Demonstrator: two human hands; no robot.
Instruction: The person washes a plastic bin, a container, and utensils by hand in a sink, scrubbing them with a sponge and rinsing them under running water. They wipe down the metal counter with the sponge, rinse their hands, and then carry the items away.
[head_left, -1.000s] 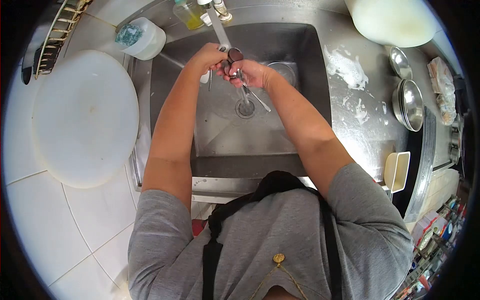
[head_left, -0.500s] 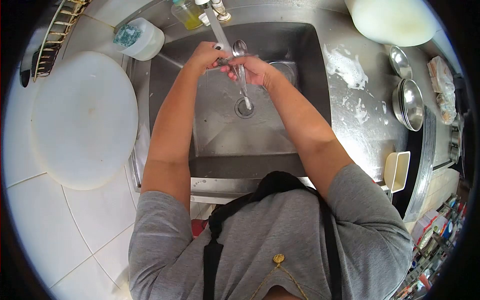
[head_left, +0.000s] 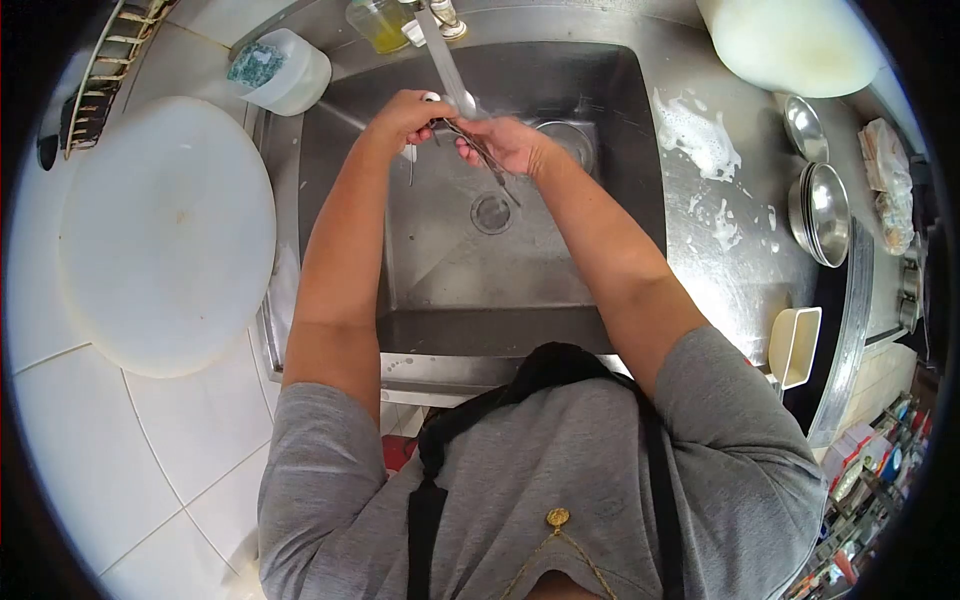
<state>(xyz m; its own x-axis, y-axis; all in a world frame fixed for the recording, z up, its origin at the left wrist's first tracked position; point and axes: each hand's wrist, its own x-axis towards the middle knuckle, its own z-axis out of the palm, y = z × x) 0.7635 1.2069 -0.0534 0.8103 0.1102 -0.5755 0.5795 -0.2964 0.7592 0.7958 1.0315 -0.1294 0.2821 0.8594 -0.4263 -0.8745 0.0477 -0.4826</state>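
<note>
Over the steel sink point(head_left: 470, 275), under the faucet point(head_left: 445, 60), both hands meet around several thin metal utensils point(head_left: 488, 158). My left hand point(head_left: 408, 118) is curled at the upper left with its fingers closed on them; a thin handle hangs below it. Opposite, my right hand point(head_left: 503, 143) has its fingers wrapped on the utensils near the water stream. The utensils slant down to the right, above the drain point(head_left: 491, 213). What kind they are is too blurred to tell.
A white round board point(head_left: 170, 235) lies left of the sink. Behind it are a tub point(head_left: 290, 75) with a scrubber and a soap bottle point(head_left: 378, 25). Right: foam point(head_left: 697, 138), stacked steel bowls point(head_left: 826, 213), a cream container point(head_left: 795, 347) and a large pale container point(head_left: 790, 45).
The utensils have turned, and their lower ends now point further to the right. The spoon bowl that stood out above the hands is now less distinct. Both hands remain in nearly the same place.
</note>
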